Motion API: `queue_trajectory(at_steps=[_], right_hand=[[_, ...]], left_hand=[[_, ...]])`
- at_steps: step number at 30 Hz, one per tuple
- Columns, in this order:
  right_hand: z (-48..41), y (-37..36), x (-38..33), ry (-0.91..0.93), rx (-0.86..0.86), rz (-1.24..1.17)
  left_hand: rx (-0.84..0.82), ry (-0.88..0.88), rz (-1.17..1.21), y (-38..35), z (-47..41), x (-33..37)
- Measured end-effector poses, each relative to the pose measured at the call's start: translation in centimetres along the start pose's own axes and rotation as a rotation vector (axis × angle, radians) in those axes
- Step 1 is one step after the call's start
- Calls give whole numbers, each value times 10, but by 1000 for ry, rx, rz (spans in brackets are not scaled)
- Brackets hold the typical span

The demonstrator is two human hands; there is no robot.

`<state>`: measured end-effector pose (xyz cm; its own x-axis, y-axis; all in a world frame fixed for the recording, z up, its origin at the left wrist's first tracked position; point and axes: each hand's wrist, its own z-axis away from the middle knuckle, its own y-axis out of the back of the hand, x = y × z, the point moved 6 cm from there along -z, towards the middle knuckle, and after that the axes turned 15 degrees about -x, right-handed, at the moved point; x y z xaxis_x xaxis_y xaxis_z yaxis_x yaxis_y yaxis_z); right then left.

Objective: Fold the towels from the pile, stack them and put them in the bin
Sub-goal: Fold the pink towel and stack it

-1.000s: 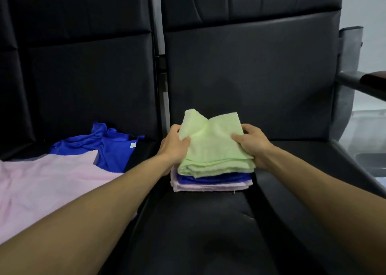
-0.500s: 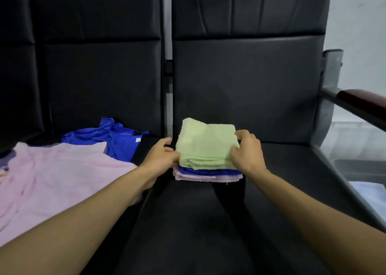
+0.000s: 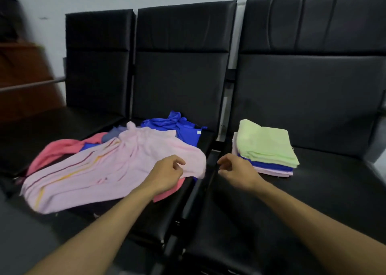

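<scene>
— Pink terry under the left hand [image 3: 167, 175], is it?
— Yes. The pink towel [image 3: 100, 170], thin stripes running along it, lies spread and rumpled on top of the pile [image 3: 146, 141]. The left hand is over the corner of it nearest the right hand [image 3: 236, 170].
— Gripping it?
— The fingers are loosely curled with the thumb forward, and no cloth shows between them. I cannot tell whether the underside of the hand rests on the towel.
— And the right hand?
— Just beside the left, apart from it. Its fingers hang in a loose curl and hold nothing. It is over the near edge of the black leather seat [image 3: 313, 193] that carries the stack [image 3: 269, 160].
— What else is in the pile?
— Beyond the left hand is a crumpled blue towel [image 3: 177, 126], up against the backrest. A coral towel [image 3: 60, 149] runs out from under the pink one on the far side from the right hand. A bit of the same colour peeps out just below the left wrist. All of it lies on the neighbouring seat [image 3: 158, 218].
— Where are the folded ones?
— Just past the right hand, on its outer side, near the knuckles but not touching them. A green towel [image 3: 265, 145] is on top, a folded blue towel [image 3: 273, 166] lies under it, and a folded pink towel [image 3: 277, 173] is at the bottom, flat on the leather.
— Neatly squared?
— Not quite. The green one overhangs the others on the side away from the hand.
</scene>
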<state>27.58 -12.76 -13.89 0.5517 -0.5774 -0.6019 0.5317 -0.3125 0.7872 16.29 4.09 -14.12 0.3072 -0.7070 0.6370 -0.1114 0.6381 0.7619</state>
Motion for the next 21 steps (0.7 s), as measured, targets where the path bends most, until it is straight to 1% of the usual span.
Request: queue_trajectory(at_steps=[3,7,11,14,17,21], right_hand=[[-23,-23,-23,23,-35,25],[-53,-55,-54,85,-81,94],[-84,-80,-65,46,-115,164],[-96,-84,-61,12,-20,209],[-96,-73,-64,9,113,163],[-80,-43,-96,191,337,-32]], left_hand=[[-26,55,-153,15,16,-32],[-2,116,-162,37,30,-67],[-51,157,-195,39,35,-96],[-37,168,-170,41,37,-107],[-22,174,-176,43,36,-110],[76,132,-172,46,35,-106]])
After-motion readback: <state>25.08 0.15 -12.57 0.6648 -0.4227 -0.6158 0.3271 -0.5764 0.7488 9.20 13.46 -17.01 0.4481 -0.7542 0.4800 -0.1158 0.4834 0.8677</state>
